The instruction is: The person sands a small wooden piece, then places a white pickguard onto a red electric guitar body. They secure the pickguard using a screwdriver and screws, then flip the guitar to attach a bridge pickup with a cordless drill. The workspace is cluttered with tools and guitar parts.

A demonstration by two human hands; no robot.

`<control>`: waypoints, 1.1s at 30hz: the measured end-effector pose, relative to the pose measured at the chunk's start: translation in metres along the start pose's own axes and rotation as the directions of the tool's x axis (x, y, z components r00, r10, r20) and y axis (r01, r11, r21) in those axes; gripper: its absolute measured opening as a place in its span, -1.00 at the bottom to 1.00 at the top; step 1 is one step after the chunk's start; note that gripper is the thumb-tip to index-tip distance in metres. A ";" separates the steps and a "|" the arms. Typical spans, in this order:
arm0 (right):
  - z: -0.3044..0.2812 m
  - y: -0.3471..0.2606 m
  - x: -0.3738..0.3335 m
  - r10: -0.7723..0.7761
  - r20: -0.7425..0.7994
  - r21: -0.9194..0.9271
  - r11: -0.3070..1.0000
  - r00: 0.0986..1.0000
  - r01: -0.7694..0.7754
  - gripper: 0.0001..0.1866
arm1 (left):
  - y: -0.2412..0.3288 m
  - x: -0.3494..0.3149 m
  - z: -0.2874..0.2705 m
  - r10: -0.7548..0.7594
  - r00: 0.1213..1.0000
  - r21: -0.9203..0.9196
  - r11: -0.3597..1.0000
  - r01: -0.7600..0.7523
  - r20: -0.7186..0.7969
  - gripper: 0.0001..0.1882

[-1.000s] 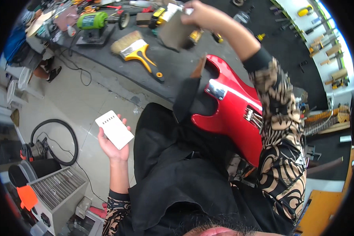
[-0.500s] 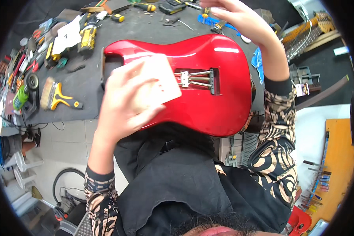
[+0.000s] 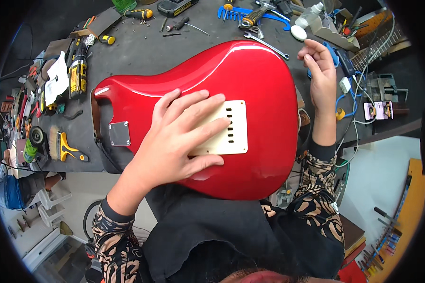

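A glossy red electric guitar body [image 3: 264, 118] lies back side up at the table's near edge. On it rests a cream plastic back cover plate [image 3: 236, 129] with a row of dark slots, now over the spring cavity, which is hidden. My left hand [image 3: 182, 129] lies spread and flat across the plate's left part, holding it against the body. Off the body's right side, my right hand [image 3: 322, 70] is raised with its fingers curled in toward the thumb. Whatever they may hold is too small to make out. A metal neck plate [image 3: 119, 134] shows at the left.
A wrench [image 3: 269, 45] lies just behind the body, near a hammer [image 3: 255, 16] and a round white object [image 3: 298, 32]. Farther left are a screwdriver [image 3: 178, 24], a yellow-black drill [image 3: 78, 75] and a paintbrush [image 3: 63, 145]. Cables [image 3: 359, 94] hang at the right.
My left hand has lowered the cover plate onto the guitar body, over the springs. My right hand has come back from the far tools to beside the body, its fingers now curled.
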State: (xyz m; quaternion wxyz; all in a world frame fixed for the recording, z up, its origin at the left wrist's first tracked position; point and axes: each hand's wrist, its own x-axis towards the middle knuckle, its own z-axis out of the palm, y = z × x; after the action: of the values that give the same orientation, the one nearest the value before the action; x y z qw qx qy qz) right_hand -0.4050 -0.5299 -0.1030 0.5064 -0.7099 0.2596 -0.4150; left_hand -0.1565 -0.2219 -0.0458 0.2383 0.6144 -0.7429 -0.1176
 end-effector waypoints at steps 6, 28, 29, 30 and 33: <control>0.002 -0.002 0.002 0.049 0.036 -0.057 0.997 0.998 -0.047 -0.62 | -0.007 -0.002 0.006 -0.052 0.998 -0.052 0.997 0.051 -0.036 -0.12; 0.057 -0.105 -0.035 -0.164 0.679 -0.418 0.715 0.716 0.560 -0.36 | -0.015 -0.008 0.007 -0.080 0.994 -0.106 0.992 0.071 -0.076 0.19; 0.063 -0.109 -0.040 -0.108 0.709 -0.436 0.709 0.697 0.554 -0.22 | -0.017 -0.013 0.004 -0.101 0.991 -0.115 0.989 0.091 -0.087 0.23; 0.069 -0.113 -0.045 -0.051 0.737 -0.453 0.702 0.674 0.549 -0.07 | -0.021 -0.020 0.001 -0.123 0.988 -0.123 0.986 0.111 -0.097 0.27; 0.080 -0.122 -0.056 0.049 0.751 -0.513 0.670 0.658 0.536 0.13 | -0.032 -0.043 -0.005 -0.192 0.968 -0.016 0.981 0.192 -0.160 0.26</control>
State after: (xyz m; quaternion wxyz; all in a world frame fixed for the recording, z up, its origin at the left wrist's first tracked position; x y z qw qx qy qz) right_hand -0.3726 -0.4029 -0.0187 0.1901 -0.9780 0.0722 -0.0456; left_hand -0.1212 -0.1865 -0.0657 0.2852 0.6908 -0.6582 -0.0904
